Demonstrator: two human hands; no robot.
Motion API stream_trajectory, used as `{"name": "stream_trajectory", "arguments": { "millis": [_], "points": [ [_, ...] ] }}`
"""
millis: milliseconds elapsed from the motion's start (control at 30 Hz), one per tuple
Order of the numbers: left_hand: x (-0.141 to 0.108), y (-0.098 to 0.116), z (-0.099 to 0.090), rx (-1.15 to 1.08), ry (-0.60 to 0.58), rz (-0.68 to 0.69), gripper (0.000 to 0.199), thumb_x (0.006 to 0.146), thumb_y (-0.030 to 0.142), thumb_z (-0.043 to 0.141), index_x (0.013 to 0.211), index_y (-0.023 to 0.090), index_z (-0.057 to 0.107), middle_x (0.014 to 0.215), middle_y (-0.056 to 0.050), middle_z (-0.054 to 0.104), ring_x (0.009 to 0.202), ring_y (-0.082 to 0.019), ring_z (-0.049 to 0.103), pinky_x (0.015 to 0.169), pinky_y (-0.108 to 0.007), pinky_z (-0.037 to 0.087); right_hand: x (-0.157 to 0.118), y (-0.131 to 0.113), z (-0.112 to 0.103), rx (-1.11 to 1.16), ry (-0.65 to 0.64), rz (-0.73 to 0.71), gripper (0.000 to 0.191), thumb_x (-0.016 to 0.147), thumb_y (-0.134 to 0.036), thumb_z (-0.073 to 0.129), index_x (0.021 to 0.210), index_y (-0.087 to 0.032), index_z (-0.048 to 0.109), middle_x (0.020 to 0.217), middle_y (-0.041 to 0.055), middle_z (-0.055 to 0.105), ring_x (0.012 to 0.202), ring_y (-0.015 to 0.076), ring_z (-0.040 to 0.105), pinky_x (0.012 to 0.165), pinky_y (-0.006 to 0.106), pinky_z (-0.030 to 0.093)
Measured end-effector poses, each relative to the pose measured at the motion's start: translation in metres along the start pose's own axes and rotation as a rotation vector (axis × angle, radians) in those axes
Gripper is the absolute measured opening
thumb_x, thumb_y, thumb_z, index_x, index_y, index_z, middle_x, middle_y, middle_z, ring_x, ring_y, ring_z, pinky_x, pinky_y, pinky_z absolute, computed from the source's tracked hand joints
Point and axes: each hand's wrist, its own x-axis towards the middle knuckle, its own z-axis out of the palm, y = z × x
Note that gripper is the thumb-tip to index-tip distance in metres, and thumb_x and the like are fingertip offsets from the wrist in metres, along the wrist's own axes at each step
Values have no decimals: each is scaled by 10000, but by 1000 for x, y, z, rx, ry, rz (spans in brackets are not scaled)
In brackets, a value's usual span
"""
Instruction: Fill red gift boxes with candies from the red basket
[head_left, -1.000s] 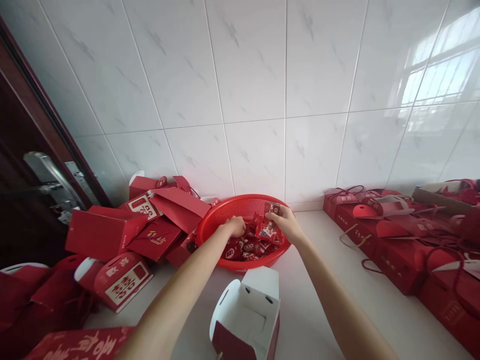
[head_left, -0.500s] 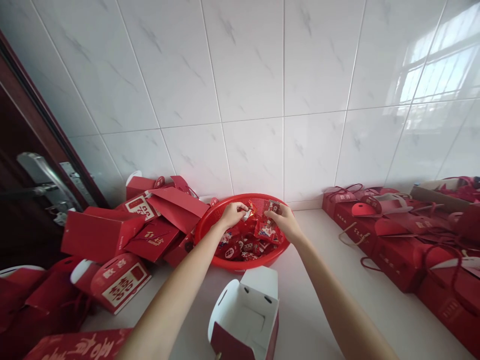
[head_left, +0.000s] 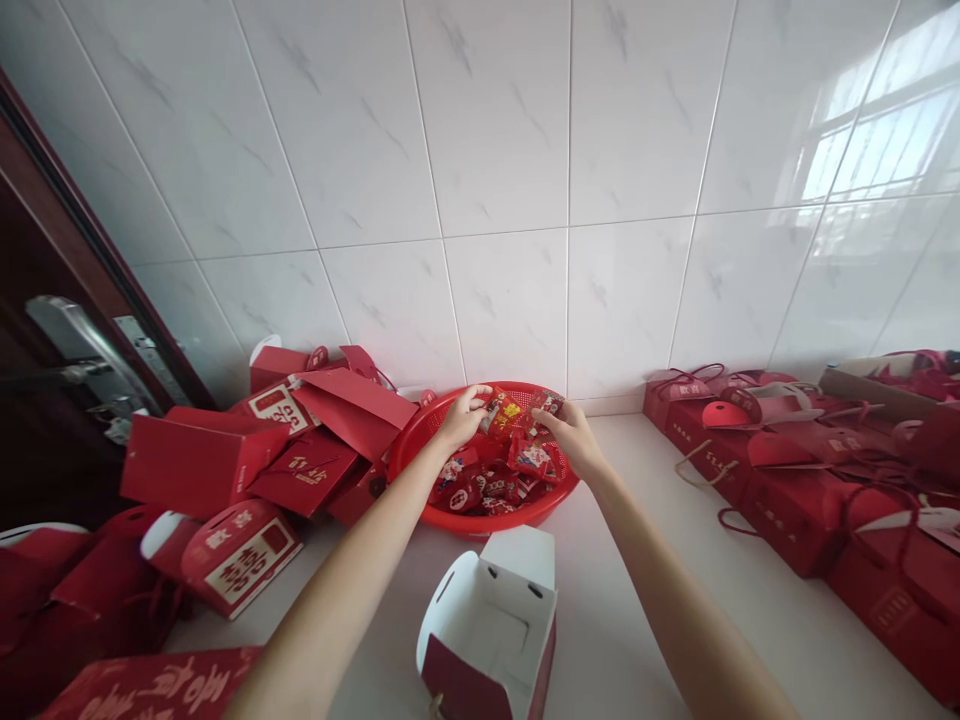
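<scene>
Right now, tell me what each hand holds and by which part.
The left hand pinches a small, shiny red-and-yellow packet by its left edge; the right hand grips a dark-red patterned packet, just where is unclear.

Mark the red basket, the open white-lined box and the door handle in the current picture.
Red basket (head_left: 466, 523): head view, on its front rim.
Open white-lined box (head_left: 489, 632): head view, on its bare inside bottom.
Door handle (head_left: 100, 341): head view, on its metal lever.
</scene>
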Motion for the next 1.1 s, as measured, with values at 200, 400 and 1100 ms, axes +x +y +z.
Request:
{"name": "stream_trajectory", "arguments": {
  "millis": [200,400,1100],
  "points": [
    [-2,7,1,-57,-10,25,478,668,116,589,1140,182,614,942,-47,737,799,-188,692,721,-288,540,2,6,-1,15,8,-27,281,722,-424,696,885,-200,644,800,19,716,761,206,682,694,331,573],
    [-7,15,2,-170,-78,61,459,676,147,638,1135,158,638,983,-77,763,817,-217,717,760,-333,571,-2,-1,-1,20,-68,-36,345,706,-432,721,956,-202,662,887,41,745,866,250,705,756,372,581],
    [-178,97,-25,290,-79,178,260,856,380,611,997,208,745,1084,-79,690,997,-226,662,886,-343,547,-51,-76,8,179,-128,-137,277,709,-417,790,849,-187,727,851,40,738,811,189,680,726,293,549]
  ]
}}
